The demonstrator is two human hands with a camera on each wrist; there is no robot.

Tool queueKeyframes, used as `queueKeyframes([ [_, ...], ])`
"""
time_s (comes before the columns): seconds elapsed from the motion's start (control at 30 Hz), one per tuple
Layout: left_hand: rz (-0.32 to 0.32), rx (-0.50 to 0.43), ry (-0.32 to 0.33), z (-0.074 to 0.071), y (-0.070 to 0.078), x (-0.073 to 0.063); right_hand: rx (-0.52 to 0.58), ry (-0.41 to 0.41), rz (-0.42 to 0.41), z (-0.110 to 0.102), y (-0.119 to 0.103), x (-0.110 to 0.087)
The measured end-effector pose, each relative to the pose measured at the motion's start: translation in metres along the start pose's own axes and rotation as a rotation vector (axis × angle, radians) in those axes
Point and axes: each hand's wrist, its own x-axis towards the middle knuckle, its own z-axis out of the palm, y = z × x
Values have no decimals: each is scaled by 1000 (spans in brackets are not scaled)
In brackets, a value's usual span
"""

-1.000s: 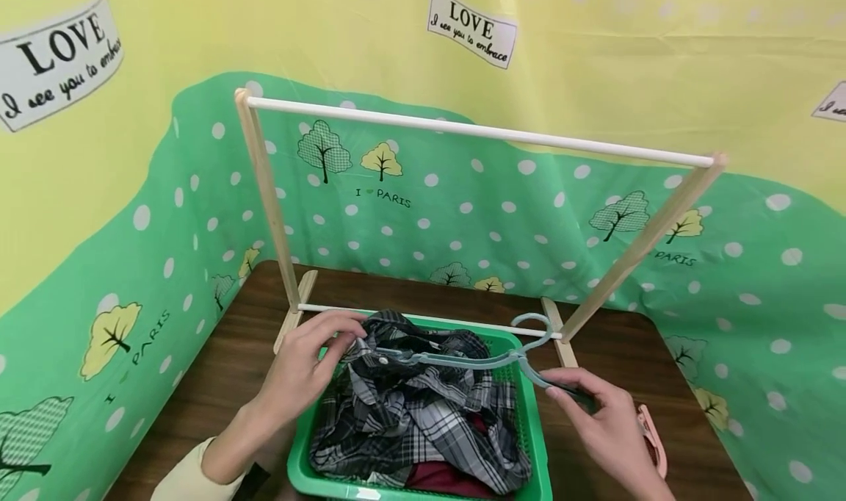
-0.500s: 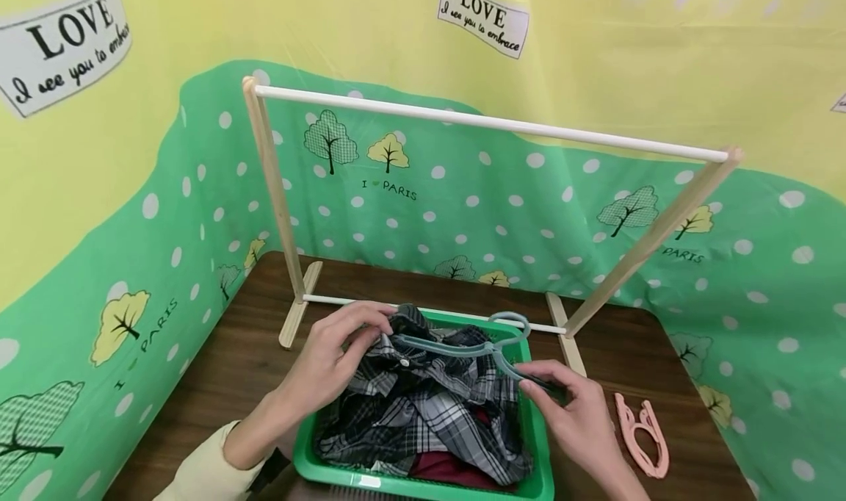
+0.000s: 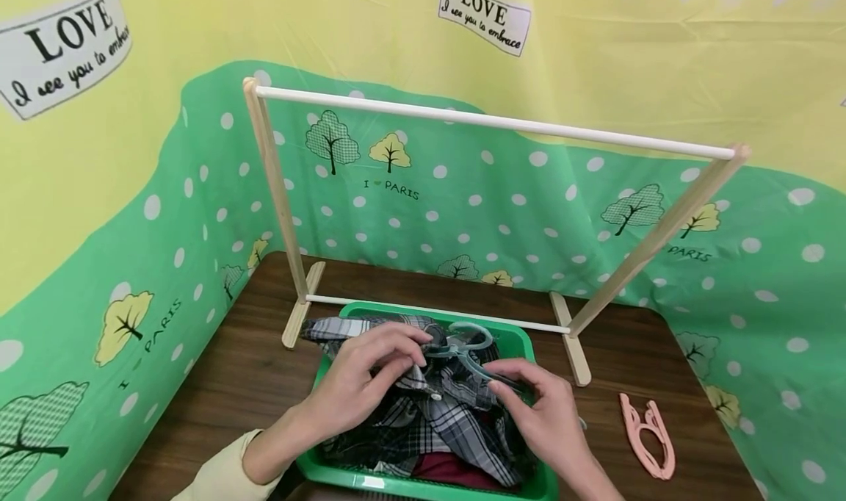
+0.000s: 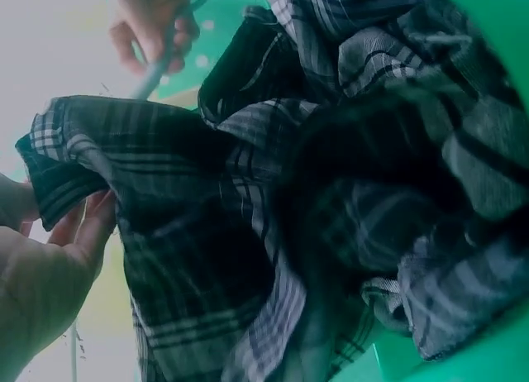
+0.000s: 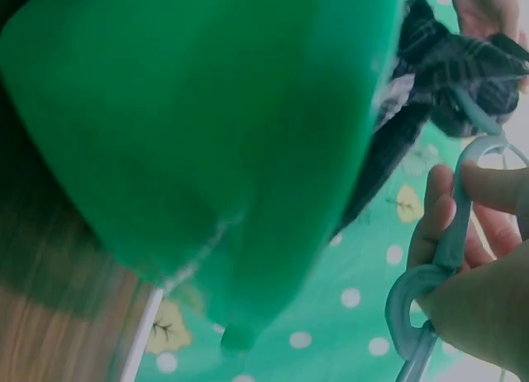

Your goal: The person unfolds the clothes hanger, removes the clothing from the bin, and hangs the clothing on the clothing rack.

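A black, grey and white plaid shirt (image 3: pixel 456 405) lies bunched in a green basket (image 3: pixel 545 479). My left hand (image 3: pixel 373 372) pinches the shirt's collar area above the basket, and in the left wrist view the plaid cloth (image 4: pixel 190 217) drapes from its fingers. My right hand (image 3: pixel 545 413) grips one arm of a blue-grey clothes hanger (image 3: pixel 472 361). The hanger's other arm runs into the shirt near my left fingers and is hidden by the cloth. In the right wrist view, the hanger's arm (image 5: pixel 455 233) passes between thumb and fingers.
Behind the basket stands a wooden rack with a white top rod (image 3: pixel 489 123) and a lower rod (image 3: pixel 529 323). A pink folding hanger (image 3: pixel 651 438) lies on the brown table (image 3: pixel 225 398) at the right. Dark red cloth (image 3: pixel 456 471) shows under the shirt.
My right hand has moved left with the hanger, whose far arm is now deeper in the shirt. A part of the shirt now spreads left over the basket's rim behind my left hand.
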Motion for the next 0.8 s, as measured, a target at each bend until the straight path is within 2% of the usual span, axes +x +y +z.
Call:
queueKeyframes([
  [0.1,-9,51,-36,0,3,-1,-2,9,9,3,-3,1],
  [0.27,-9,218,-145,-4,7,-5,-6,23,10,1,-2,-1],
  [0.33,-11,267,-166,-6,9,-6,4,29,3,1,-2,-2],
  [0.47,-6,299,-159,-9,10,-4,28,49,-13,2,-2,-3],
  [0.67,-32,300,-95,-10,9,0,41,53,-44,4,-5,-3],
  [0.8,-58,338,-106,-9,7,1,35,55,-43,6,-7,-3],
])
